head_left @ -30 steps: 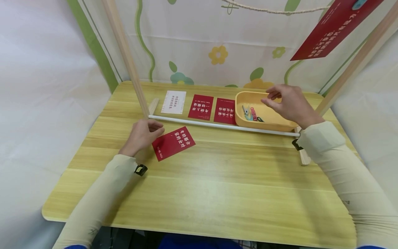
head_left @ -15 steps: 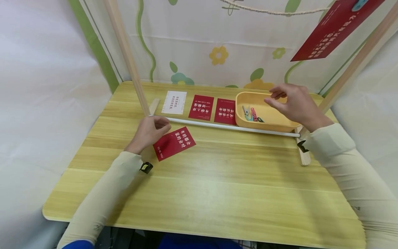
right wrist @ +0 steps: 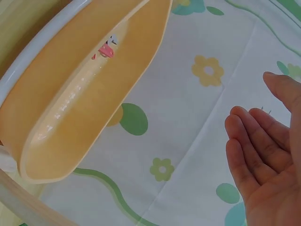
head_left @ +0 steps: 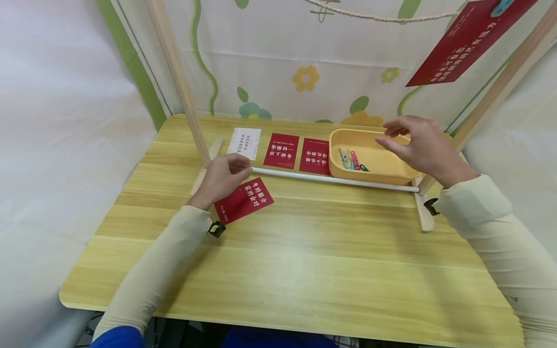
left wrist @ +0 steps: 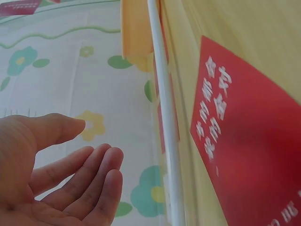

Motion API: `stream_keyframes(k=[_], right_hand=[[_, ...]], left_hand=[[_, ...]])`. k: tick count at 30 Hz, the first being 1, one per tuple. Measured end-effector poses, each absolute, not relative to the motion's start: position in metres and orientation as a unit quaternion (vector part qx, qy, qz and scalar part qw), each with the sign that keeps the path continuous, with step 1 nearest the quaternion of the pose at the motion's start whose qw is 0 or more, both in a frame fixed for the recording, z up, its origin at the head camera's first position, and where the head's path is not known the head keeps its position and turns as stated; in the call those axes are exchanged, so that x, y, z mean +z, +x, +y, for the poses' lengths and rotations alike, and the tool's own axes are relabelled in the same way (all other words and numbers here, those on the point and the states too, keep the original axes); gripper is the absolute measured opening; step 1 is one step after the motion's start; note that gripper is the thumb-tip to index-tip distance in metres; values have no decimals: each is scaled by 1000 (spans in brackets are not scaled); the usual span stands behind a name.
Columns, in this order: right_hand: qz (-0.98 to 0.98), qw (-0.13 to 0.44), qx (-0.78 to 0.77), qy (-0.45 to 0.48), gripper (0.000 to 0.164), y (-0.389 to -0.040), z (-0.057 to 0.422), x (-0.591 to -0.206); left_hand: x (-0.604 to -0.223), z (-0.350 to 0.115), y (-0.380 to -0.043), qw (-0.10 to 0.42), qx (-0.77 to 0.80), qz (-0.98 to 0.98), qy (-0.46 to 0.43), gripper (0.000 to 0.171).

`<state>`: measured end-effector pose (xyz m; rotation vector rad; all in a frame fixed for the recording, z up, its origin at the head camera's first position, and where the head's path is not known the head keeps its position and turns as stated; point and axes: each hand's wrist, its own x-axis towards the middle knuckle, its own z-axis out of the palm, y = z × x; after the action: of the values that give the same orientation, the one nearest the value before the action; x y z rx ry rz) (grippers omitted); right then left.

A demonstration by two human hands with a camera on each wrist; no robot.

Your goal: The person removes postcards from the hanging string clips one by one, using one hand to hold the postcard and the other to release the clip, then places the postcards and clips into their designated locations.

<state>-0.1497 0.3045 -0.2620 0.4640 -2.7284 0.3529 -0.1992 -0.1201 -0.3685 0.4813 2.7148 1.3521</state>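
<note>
My left hand (head_left: pixel 223 179) hovers over the upper left part of a red card (head_left: pixel 250 198) with white lettering. In the left wrist view its fingers (left wrist: pixel 101 174) are loosely bent, thumb apart, and nothing is between them. My right hand (head_left: pixel 428 147) is above the right end of a yellow plastic tray (head_left: pixel 378 175). Its palm (right wrist: pixel 275 188) shows bare in the right wrist view, fingers relaxed. Inside the tray's left end lie several small clothespins (head_left: pixel 353 160), one of them pink. A blue clip (head_left: pixel 501 7) holds a red card (head_left: pixel 465 46) hanging at the upper right.
Behind a white rod (head_left: pixel 304 176) lie a white card (head_left: pixel 244 143) and two red cards, one (head_left: pixel 281 151) beside the other (head_left: pixel 315 155). Wooden posts stand left (head_left: pixel 176 72) and right (head_left: pixel 505 89). A rope (head_left: pixel 383 19) sags between them, in front of a flowered cloth (head_left: pixel 270 58).
My left hand has moved right and away from me, from beside the loose red card to over it. My right hand has drifted right above the tray. The cards and clothespins stay put.
</note>
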Motion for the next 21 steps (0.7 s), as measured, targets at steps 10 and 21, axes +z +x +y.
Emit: stream_keyframes(k=[10, 21], right_hand=[[-954, 210, 120, 178, 33, -142, 310, -260], [-949, 235, 111, 180, 31, -136, 315, -256]], left_hand=[[-360, -100, -199, 37, 457, 873, 165, 33], [-355, -85, -200, 26, 466, 864, 192, 31]])
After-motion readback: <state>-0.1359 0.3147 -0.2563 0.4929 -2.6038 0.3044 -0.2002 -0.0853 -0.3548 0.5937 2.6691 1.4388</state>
